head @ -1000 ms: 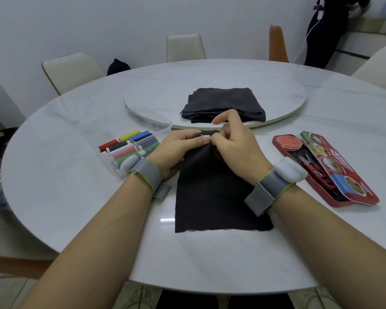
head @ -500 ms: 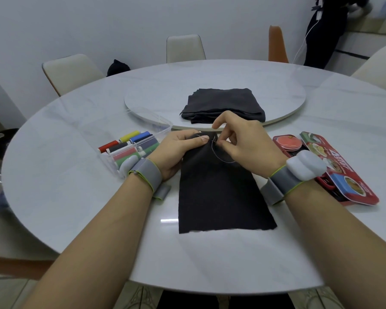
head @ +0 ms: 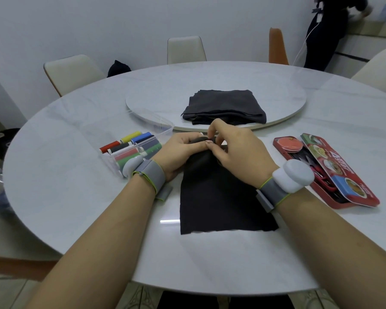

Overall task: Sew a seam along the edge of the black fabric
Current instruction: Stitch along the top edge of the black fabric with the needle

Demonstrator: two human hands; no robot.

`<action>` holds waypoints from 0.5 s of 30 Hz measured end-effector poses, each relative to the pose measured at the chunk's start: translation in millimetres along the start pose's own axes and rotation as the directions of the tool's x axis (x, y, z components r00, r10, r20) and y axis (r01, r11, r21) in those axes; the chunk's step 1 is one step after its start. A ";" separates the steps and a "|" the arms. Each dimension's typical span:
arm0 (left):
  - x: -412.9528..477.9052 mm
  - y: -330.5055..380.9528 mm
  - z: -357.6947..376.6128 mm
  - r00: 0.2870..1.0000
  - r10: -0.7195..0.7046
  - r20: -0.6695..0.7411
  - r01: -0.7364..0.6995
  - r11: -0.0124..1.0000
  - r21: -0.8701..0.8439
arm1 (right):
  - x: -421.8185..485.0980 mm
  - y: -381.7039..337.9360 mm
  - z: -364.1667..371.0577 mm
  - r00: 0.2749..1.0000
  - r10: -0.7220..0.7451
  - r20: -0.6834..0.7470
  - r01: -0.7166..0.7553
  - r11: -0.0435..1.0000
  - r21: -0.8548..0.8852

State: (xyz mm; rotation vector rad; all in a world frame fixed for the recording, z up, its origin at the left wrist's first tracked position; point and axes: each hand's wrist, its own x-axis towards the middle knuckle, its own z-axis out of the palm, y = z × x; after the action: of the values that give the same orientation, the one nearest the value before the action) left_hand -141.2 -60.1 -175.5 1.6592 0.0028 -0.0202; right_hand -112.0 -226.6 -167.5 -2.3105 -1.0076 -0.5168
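Grips the far edge of the black fabric (head: 221,204), spread on the desk (head: 76,197), with the left hand (head: 178,152), fingers curled, and pinches what seems a needle (head: 207,142) there in the right hand (head: 239,155).

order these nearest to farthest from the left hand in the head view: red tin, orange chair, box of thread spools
1. box of thread spools, right beside the left hand, on its left.
2. red tin, off to the right, across the black fabric and past the right hand.
3. orange chair, beyond the far side of the table.
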 end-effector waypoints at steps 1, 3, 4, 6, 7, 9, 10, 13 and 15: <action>0.0 -0.4 -0.6 1.000 0.002 -0.003 -0.002 1.000 0.005 | -0.1 -0.4 0.1 1.000 -0.004 -0.009 0.004 1.000 -0.016; -0.4 0.3 0.0 1.000 0.005 -0.008 -0.005 1.000 0.021 | -0.4 -0.5 0.0 1.000 -0.015 -0.020 0.014 0.999 -0.039; -0.8 1.0 0.4 1.000 0.005 -0.007 -0.005 1.000 0.030 | -0.1 -0.6 -0.6 1.000 -0.019 -0.016 0.019 0.999 -0.046; -1.9 1.9 0.9 1.000 0.012 0.002 -0.012 1.000 0.026 | 0.5 -1.5 -1.6 0.999 -0.043 0.007 0.043 0.997 -0.059; -2.2 1.5 0.7 1.000 0.017 0.004 -0.017 1.000 0.024 | 0.5 -2.3 -1.6 0.998 -0.059 0.021 0.060 0.996 -0.068; -1.4 0.3 0.3 1.000 0.020 0.015 -0.020 0.999 0.024 | 0.2 -3.1 -1.4 0.996 -0.081 0.046 0.085 0.992 -0.096; -0.8 -0.4 -0.2 1.000 0.023 0.021 -0.023 0.999 0.023 | 0.0 -3.2 -1.4 0.995 -0.088 0.056 0.094 0.989 -0.112; 0.9 -3.9 -1.7 0.999 0.030 0.036 -0.030 1.000 0.007 | 0.1 -2.9 -2.0 0.991 -0.119 0.060 0.125 0.986 -0.109; 1.7 -5.5 -2.5 0.998 0.043 0.048 -0.043 0.999 0.010 | 0.9 -3.9 -2.4 0.985 -0.169 0.035 0.171 0.984 -0.052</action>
State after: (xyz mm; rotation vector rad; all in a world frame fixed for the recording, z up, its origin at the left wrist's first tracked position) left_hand -139.5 -57.1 -180.8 1.6688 -0.0697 -0.0273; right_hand -114.7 -225.4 -163.8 -2.2977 -1.2273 -0.5854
